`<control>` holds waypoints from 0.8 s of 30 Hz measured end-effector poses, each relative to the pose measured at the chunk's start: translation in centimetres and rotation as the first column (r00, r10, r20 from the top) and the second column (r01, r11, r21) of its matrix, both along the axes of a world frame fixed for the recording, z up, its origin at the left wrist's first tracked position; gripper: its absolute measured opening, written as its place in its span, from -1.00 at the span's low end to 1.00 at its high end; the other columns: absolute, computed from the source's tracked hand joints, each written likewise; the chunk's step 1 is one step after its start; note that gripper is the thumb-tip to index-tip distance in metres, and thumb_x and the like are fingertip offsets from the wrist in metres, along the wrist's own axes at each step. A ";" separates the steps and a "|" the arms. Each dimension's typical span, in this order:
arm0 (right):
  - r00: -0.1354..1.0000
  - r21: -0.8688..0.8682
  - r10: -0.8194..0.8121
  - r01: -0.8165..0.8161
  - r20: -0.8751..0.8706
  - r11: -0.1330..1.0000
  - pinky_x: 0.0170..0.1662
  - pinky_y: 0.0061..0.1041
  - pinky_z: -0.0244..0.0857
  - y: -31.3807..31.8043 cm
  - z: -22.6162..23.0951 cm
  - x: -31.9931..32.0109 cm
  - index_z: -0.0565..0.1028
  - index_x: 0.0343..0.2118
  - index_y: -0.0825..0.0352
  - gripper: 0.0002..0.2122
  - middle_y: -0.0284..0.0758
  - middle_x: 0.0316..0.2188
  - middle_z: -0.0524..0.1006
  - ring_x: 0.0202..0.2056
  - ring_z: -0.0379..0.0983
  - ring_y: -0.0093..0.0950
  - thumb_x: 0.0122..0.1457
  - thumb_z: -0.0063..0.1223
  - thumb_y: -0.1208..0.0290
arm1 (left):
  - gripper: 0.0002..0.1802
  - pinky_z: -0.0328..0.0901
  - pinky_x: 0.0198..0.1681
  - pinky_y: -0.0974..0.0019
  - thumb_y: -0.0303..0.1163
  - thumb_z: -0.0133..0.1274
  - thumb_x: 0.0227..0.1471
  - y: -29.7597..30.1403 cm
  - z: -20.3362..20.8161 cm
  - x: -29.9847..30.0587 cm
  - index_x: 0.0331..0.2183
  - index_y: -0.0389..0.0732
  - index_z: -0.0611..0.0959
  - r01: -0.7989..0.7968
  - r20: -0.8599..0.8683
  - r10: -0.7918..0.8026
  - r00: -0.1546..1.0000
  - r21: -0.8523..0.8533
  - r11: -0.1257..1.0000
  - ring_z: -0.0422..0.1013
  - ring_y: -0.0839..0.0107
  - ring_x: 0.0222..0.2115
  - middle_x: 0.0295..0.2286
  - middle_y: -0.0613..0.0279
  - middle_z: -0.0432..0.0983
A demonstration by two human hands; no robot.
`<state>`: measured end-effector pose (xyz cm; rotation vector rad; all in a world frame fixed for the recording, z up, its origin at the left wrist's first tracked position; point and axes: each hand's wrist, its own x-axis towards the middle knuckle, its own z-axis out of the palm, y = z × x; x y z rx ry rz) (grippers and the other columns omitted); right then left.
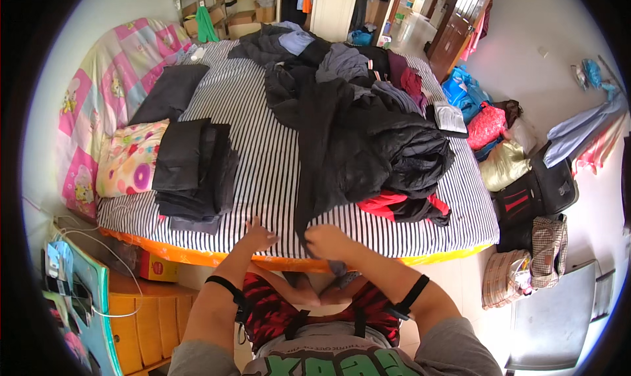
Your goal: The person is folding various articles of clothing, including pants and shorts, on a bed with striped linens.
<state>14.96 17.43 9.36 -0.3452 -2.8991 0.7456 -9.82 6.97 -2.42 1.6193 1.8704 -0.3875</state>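
My right hand [323, 240] is closed on the lower end of a long black garment [321, 146], close to the bed's front edge. From there the garment runs back into the clothes heap; whether it is trousers I cannot tell. My left hand [261, 235] is just left of it, fingers apart and holding nothing, over the striped bedsheet [263, 172]. A stack of folded dark clothes [197, 172] lies farther left on the bed. To the right is a bunched black puffy jacket [401, 152], with a red and black garment [401, 207] partly under it.
A patterned pillow [128, 159] and a dark folded cloth [172, 90] lie on the bed's left side. Bags [506, 169] line the right wall. A wooden cabinet [148, 323] stands at the lower left, a grey chair [552, 323] at the lower right.
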 end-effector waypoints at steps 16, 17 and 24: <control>0.990 -0.374 -0.038 -0.016 -0.138 0.927 -0.10 -0.27 0.32 -3.6 -0.6 3.2 0.53 -0.22 0.43 -0.66 -0.07 -0.30 0.51 -0.14 0.45 -0.17 0.03 0.14 0.25 | -0.74 0.29 -0.20 0.40 -0.41 0.00 0.04 3.4 16.5 0.9 -0.21 -0.34 0.53 -0.935 0.942 0.187 0.280 0.224 0.274 0.41 0.47 -0.29 -0.32 0.21 0.52; 0.989 -0.357 -0.120 0.083 -0.081 0.930 -0.11 -0.28 0.33 -1.9 -1.9 4.2 0.54 -0.19 0.41 -0.66 -0.08 -0.28 0.52 -0.15 0.46 -0.19 0.04 0.15 0.26 | -0.69 0.29 -0.15 0.40 -0.39 0.02 0.05 2.9 18.6 -0.2 -0.15 -0.33 0.50 -0.976 0.984 0.021 0.177 0.172 0.133 0.41 0.45 -0.25 -0.26 0.19 0.49; 0.614 -0.223 -0.769 0.736 -0.179 0.639 -0.21 -0.29 0.39 8.5 -9.8 11.1 0.53 -0.16 0.32 -0.67 -0.08 -0.28 0.55 -0.28 0.51 -0.15 -0.02 0.21 0.36 | -0.71 0.30 -0.19 0.41 -0.32 -0.06 0.20 -0.4 31.3 -1.7 -0.27 -0.43 0.43 -0.698 0.767 -0.187 0.614 0.416 -0.583 0.41 0.41 -0.31 -0.33 0.12 0.48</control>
